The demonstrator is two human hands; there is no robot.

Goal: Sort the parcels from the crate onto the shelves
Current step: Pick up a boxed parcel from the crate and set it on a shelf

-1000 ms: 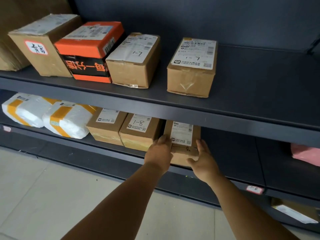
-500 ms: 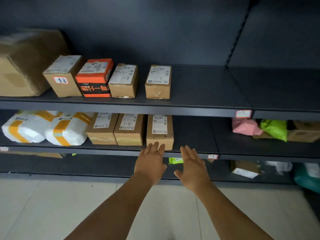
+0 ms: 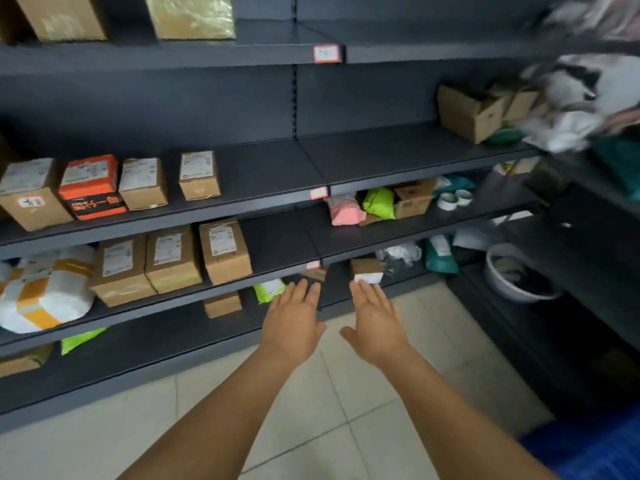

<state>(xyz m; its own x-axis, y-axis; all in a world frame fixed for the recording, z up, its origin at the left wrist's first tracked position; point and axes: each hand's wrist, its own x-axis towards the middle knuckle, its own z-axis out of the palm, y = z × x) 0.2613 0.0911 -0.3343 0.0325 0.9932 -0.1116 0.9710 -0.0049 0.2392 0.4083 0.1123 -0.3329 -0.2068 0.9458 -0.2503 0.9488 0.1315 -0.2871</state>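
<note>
Head view:
Left hand (image 3: 294, 323): empty, palm down, fingers (image 3: 300, 289) stretched out and slightly apart, held over the tiled floor (image 3: 346, 403) in front of the shelves, touching nothing.
Right hand (image 3: 375, 322): also empty, palm down, fingers spread, just beside the left hand and clear of every parcel.
Lower-middle shelf (image 3: 277, 237): three brown parcels stand in a row; the rightmost brown parcel (image 3: 225, 251) is slightly apart from the pair to its left, with white-and-yellow taped bundles (image 3: 45, 292) further left.
Shelf above (image 3: 263, 174): a row of four boxes, among them an orange-and-black box (image 3: 91, 187) and a small brown box (image 3: 199, 174) at the right end.
Right bay: a pink packet (image 3: 344, 211), a bright green bag (image 3: 379, 202) and an open carton (image 3: 414, 197) lie together.
Lowest shelf: a small box with a white label (image 3: 367, 270) sits just beyond the right hand's fingertips.
Far right: blurred; a pale basin (image 3: 516, 275) near the floor, something blue (image 3: 588, 445) at the bottom corner.
</note>
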